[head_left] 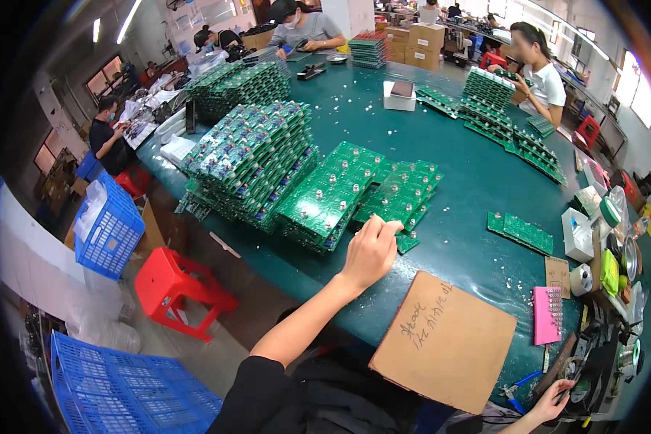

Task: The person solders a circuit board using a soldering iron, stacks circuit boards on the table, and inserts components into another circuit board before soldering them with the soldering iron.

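My left hand (371,249) reaches over the near edge of the green circuit boards (405,189), its fingers curled together. Whatever may be between the fingertips is hidden by the hand. These boards carry several small round metal parts and lie against a low stack of similar boards (324,197). To the left rises a tall stack of populated circuit boards (249,155). At the lower right, my right hand (552,401) has its thumb and fingers closed at a dark item beside the cluttered table edge. What it holds is too small to name.
A brown cardboard piece (445,343) lies at the near table edge, with blue-handled pliers (517,394) and a pink block (547,315) to its right. Two narrow boards (521,231) lie farther off. A red stool (177,286) and blue crates (112,228) stand left. Co-workers sit across the table.
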Tool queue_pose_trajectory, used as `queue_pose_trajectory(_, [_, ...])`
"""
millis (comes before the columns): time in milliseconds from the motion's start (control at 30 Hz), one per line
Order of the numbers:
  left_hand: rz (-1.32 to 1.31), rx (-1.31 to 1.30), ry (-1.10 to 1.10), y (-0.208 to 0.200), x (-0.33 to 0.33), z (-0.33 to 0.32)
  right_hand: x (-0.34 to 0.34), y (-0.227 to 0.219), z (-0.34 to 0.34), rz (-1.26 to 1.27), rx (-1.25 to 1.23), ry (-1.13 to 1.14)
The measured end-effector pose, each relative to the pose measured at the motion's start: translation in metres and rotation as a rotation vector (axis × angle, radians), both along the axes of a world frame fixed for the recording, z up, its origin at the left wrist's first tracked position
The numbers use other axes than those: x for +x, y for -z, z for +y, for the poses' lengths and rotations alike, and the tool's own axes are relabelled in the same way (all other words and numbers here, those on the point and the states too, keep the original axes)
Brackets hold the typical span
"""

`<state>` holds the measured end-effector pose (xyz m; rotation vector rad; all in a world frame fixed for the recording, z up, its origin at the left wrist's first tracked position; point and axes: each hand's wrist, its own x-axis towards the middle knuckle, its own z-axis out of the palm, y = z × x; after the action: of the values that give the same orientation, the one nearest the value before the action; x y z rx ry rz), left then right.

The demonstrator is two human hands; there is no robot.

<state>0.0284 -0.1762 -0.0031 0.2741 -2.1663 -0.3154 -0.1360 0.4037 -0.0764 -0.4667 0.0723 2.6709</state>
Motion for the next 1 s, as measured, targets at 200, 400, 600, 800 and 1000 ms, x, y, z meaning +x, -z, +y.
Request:
queue_pose_trajectory(200, [0.328,1.044,0.268,-0.017,0.083,0.014,0.004,0.018,-0.013,0.14,-0.143,-0.241])
queue_pose_trajectory(400, [0.798,1.774,0.155,0.003,0.141,-0.034,0.082,-0.134,-0.255,0.46,0.742,-0.977])
queue_pose_trajectory(600, [0.668,2.063,0.148,0.023,0.153,-0.064,0.142,-0.16,-0.467,1.5,2.029,-0.48])
queue_pose_trajectory(800, [0.63,2.151,0.156,0.027,0.139,-0.075,0.164,-0.112,-0.56,1.583,2.379,0.083])
queue_pose_trajectory(1000, [0.718,2.203,0.165,0.02,0.113,-0.073,0.134,-0.104,-0.581,1.611,2.313,0.1])
